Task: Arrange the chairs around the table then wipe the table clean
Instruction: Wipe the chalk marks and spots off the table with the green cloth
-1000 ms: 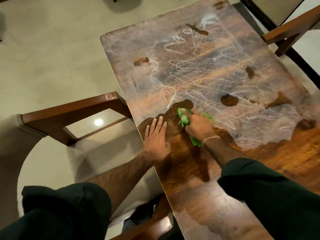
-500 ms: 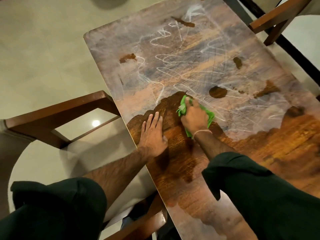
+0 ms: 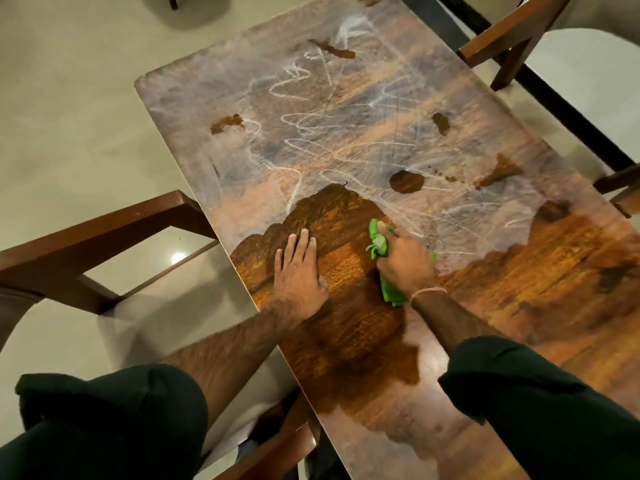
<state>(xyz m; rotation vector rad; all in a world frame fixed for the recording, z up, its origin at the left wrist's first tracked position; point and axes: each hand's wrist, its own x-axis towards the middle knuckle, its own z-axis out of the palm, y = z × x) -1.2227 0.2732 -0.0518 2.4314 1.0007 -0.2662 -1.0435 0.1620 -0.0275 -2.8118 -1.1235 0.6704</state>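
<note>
A long wooden table point(image 3: 346, 140) runs away from me, its far half covered in white chalk scribbles and dust with a few dark wet spots. The near half is dark and glossy where it has been wiped. My right hand point(image 3: 405, 261) grips a bunched green cloth point(image 3: 379, 244) and presses it on the table at the edge of the chalky area. My left hand point(image 3: 299, 275) lies flat on the wiped wood near the table's left edge, fingers straight. A wooden chair point(image 3: 86, 237) with a pale seat stands tucked at the table's left side.
Another wooden chair point(image 3: 512, 32) with a pale seat stands at the far right side of the table. Part of a third chair point(image 3: 620, 188) shows at the right edge. Pale tiled floor point(image 3: 69, 98) lies to the left. My dark sleeves fill the bottom corners.
My right hand has slid the cloth back toward me and to the right, leaving a freshly wiped dark patch above it. My left hand stays flat in place.
</note>
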